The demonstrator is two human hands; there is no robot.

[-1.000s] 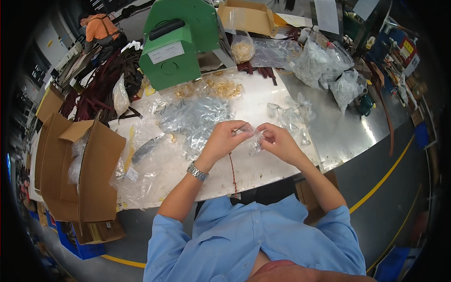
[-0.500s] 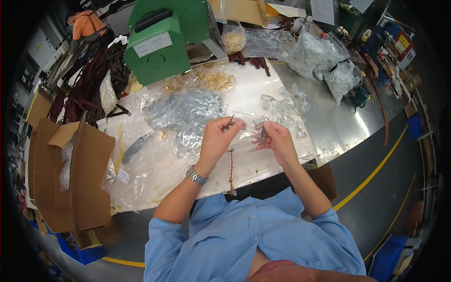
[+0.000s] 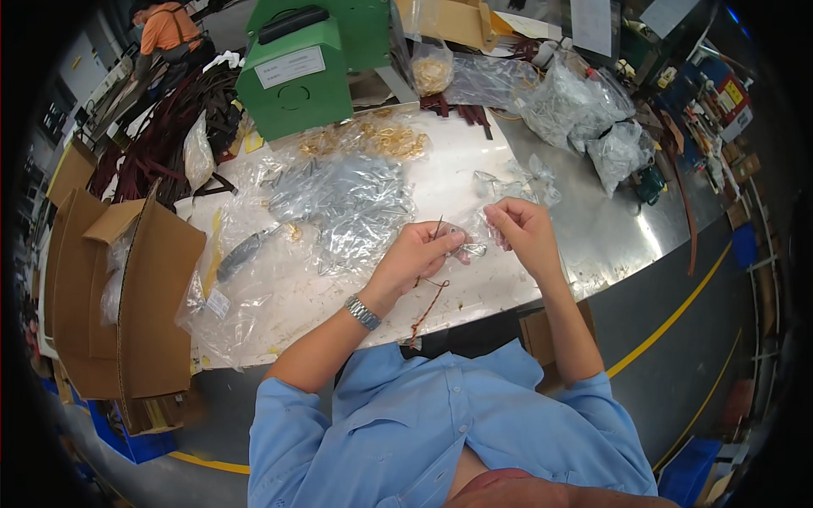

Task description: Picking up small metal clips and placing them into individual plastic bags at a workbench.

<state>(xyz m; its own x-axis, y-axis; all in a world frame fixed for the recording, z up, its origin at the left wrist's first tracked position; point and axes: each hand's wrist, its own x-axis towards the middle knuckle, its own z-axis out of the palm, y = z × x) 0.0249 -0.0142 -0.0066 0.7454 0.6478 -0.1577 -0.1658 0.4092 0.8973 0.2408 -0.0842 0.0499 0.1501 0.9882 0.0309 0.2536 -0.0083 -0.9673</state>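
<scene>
Small clear bag [image 3: 471,245]: centre of the frame, between both hands, pinched from its two sides; a small metal part seems inside, too small to tell.
Brown cord [image 3: 426,303]: thin, hanging from the left hand down over the near table edge; long axis almost vertical in the frame, leaning slightly to lower left.
Left hand [image 3: 415,258]: just left of the bag, fingers closed on a thin dark pin-like piece that points upward, and on the top of the cord; metal wristwatch [image 3: 363,312] on the wrist.
Right hand [image 3: 525,229]: just right of the bag, fingertips clamped on the bag edge.
Key relation: bag lying crosswise between the hands, both touching it; cord only on the left hand side, so left hand nearer to it.
Heap of clear bags with silver parts [image 3: 343,203]: just above and left of the left hand, on the white table top [image 3: 474,161].
Gold rings [image 3: 394,140]: further up, centre.
Green machine [image 3: 296,76]: upper centre-left.
Cardboard boxes [image 3: 127,288]: left side of the frame.
Other person in orange shirt [image 3: 169,34]: upper left, well apart.
</scene>
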